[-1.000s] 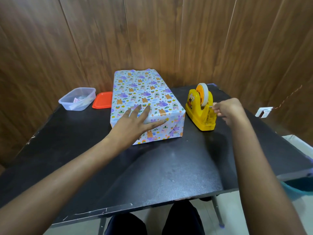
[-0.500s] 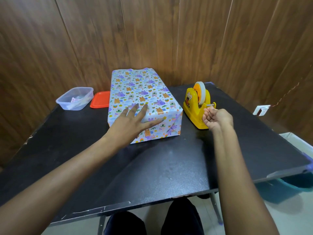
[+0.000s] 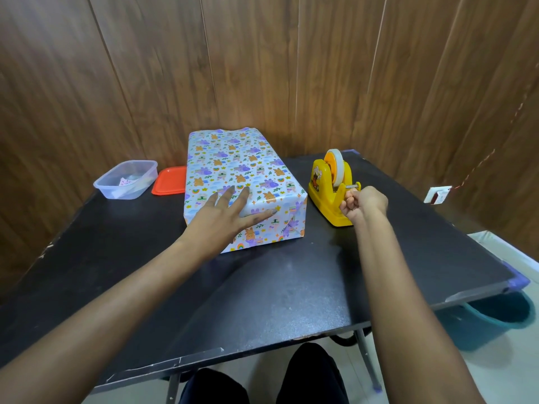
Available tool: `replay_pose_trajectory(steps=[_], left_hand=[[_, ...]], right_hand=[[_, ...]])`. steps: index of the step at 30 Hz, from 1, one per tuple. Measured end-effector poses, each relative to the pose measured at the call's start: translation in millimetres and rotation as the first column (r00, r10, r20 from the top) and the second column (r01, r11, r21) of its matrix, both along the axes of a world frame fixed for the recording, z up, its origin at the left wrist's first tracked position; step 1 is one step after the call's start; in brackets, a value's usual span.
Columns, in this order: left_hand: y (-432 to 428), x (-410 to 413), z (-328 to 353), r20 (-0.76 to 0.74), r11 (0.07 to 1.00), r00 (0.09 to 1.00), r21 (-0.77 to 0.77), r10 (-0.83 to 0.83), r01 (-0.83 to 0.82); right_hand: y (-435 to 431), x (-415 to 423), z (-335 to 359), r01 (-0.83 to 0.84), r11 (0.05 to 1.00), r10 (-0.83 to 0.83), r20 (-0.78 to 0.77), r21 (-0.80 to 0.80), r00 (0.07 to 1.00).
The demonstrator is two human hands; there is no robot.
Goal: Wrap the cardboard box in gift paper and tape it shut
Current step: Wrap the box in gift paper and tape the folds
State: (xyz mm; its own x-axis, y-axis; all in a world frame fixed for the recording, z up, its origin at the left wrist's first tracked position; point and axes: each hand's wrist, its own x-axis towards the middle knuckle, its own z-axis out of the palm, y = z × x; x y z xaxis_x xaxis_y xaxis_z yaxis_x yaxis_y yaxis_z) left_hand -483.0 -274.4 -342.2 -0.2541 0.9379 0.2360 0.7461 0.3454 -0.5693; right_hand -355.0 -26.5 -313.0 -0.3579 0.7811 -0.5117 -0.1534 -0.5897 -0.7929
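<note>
Sitting lengthwise mid-table, the wrapped box (image 3: 239,176) shows glossy paper printed with purple and orange cartoon animals, its far end hidden, while the left hand (image 3: 224,217) lies flat, fingers spread, pressing its near top edge. Just right of it, the right hand (image 3: 364,202) curls, thumb and forefinger pinched at the cutter of the yellow plastic tape dispenser (image 3: 323,193); any tape between them can't be made out. Far left on the black table (image 3: 262,287), a clear tub (image 3: 128,179) holds a slip with illegible writing.
</note>
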Motion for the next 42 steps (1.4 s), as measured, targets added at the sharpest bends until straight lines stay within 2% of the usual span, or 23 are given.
replay_pose_trajectory(steps=[5, 15, 17, 21, 24, 27, 30, 32, 34, 36, 39, 42], left_hand=[[-1, 0, -2, -0.008, 1.000, 1.000, -0.004, 0.011, -0.011], [-2, 1, -2, 0.000, 1.000, 1.000, 0.010, -0.002, 0.002], [-1, 1, -2, 0.003, 1.000, 1.000, 0.018, -0.004, 0.004], [0, 2, 0, -0.009, 1.000, 1.000, -0.003, 0.009, -0.009], [0, 4, 4, -0.015, 1.000, 1.000, 0.020, -0.006, 0.006], [1, 3, 4, -0.009, 1.000, 1.000, 0.017, -0.010, 0.010], [1, 3, 4, -0.010, 1.000, 1.000, 0.009, -0.002, 0.002], [1, 4, 2, -0.003, 1.000, 1.000, 0.005, 0.004, -0.004], [0, 4, 5, -0.014, 1.000, 1.000, -0.011, 0.017, -0.018], [1, 4, 4, 0.004, 1.000, 1.000, -0.011, 0.008, -0.008], [0, 10, 6, -0.011, 0.999, 0.999, -0.024, 0.040, -0.041], [4, 12, 8, -0.027, 0.999, 0.999, -0.015, 0.044, -0.045]], right_hand=[[7, 0, -3, -0.032, 0.989, 0.009, -0.154, -0.146, 0.988], [3, 1, -4, -0.031, 0.983, -0.013, -0.236, -0.182, 0.972], [-4, 3, -4, -0.048, 0.995, 0.028, -0.203, -0.092, 0.979], [-13, 5, -8, -0.037, 0.978, 0.038, -0.001, 0.207, 0.999], [-12, 6, -9, -0.026, 0.961, 0.018, 0.032, 0.274, 0.999], [-7, 6, -7, 0.008, 0.989, 0.000, -0.052, 0.145, 0.999], [-11, 9, -34, 0.008, 0.993, -0.028, -0.172, -0.115, 0.985], [-18, 13, -48, -0.044, 0.989, 0.005, -0.271, -0.139, 0.963], [-22, 11, -35, -0.136, 0.991, 0.128, -0.318, -0.002, 0.939], [-29, 12, -10, -0.254, 0.941, 0.297, -0.184, 0.223, 0.937], [-43, 16, 6, -0.465, 0.740, 0.469, 0.121, 0.486, 0.875], [-61, 15, -14, -0.542, 0.591, 0.472, 0.289, 0.597, 0.833]])
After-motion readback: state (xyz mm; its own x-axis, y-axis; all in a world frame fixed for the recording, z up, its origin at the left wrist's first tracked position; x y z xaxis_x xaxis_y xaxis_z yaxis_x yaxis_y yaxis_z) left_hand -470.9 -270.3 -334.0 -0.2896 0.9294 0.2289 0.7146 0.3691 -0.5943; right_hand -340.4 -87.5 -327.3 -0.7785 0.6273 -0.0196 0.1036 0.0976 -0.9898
